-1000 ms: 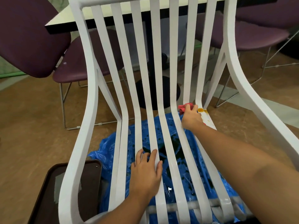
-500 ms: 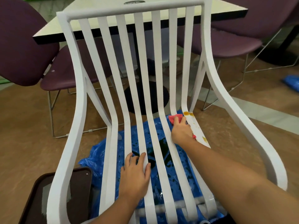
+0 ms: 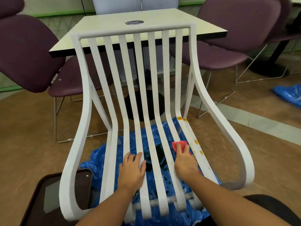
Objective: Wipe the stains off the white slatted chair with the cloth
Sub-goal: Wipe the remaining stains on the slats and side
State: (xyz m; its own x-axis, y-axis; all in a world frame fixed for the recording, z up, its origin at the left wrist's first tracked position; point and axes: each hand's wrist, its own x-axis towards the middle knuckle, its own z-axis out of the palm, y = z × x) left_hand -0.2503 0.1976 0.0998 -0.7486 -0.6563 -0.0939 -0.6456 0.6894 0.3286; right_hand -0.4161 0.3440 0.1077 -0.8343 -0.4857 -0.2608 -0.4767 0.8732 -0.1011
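Observation:
The white slatted chair [image 3: 84, 95] stands in front of me, its back toward the table. Orange stains [image 3: 196, 141] dot the rightmost seat slat, with a larger blotch [image 3: 180, 118] where that slat bends upward. My right hand [image 3: 185, 162] holds a red cloth [image 3: 176, 145] down on the seat slats, just left of the stained slat. Most of the cloth is hidden under the hand. My left hand [image 3: 132, 168] rests flat on the middle seat slats, fingers spread.
A blue plastic sheet [image 3: 101, 157] with dark wet spots lies under the chair. A dark brown tray [image 3: 48, 193] sits at the lower left. Behind are a cream table [image 3: 146, 18], purple chairs [image 3: 24, 51] [image 3: 228, 38] and another blue sheet [image 3: 288, 93].
My right hand has drawn the cloth toward me from the seat's bend to mid-seat. The view has tilted up and back. My left hand has stayed on the middle slats.

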